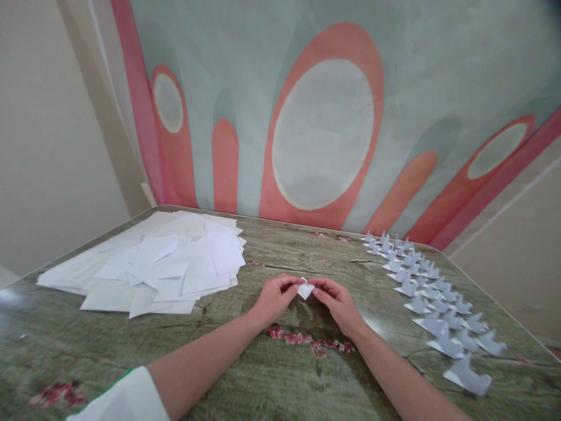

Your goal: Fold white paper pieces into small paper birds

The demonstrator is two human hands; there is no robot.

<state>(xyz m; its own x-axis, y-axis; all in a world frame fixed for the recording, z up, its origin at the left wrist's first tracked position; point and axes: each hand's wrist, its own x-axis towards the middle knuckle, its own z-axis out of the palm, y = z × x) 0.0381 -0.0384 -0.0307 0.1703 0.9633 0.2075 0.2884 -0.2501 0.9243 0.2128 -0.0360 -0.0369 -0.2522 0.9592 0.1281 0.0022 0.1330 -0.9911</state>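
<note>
I pinch fold [305,290] between left hand [277,296] and right hand [337,300] (unfinished, I judge); birds [432,324] right of it done, sheets [162,266] left of it remain.

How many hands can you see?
2. The left hand is at the left side of the small folded paper, and the right hand is at its right side, both pinching it over the wood-patterned table. No other hands show.

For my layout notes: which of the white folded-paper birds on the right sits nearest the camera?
The white folded-paper bird at the very front; it shows lowest in the picture and largest of all.
</note>
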